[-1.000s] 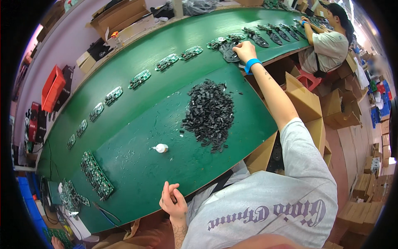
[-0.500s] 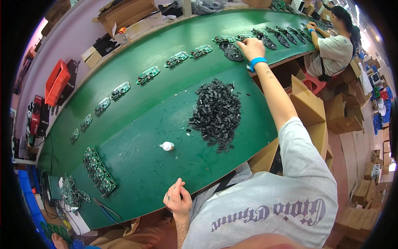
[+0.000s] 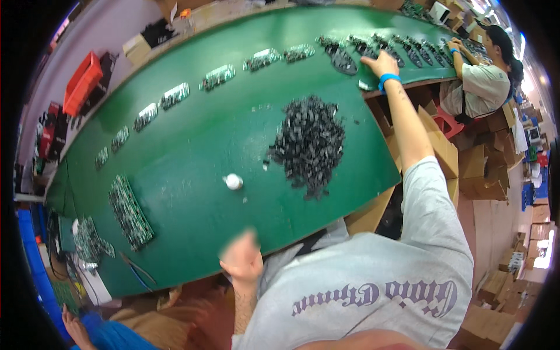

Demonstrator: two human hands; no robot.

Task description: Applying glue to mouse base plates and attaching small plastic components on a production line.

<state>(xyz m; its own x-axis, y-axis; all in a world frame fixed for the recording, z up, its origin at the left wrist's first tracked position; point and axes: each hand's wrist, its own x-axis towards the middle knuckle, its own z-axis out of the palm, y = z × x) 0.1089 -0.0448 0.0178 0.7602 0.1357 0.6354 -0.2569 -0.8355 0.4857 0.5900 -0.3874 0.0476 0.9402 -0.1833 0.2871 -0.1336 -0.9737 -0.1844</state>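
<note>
One black shell point(image 3: 343, 62), likely light, stiff, suits edge-pinching; whether your right hand point(image 3: 383, 65) or left hand point(image 3: 242, 256) grips anything, I cannot tell.

Bright feed on my end: soft sheen on green bench point(image 3: 192, 146), L-hand fingers point(image 3: 247, 240) motion-blurred, lights point(image 3: 523, 44) upper R blown out, fisheye-bent edges, corners blk.
</note>
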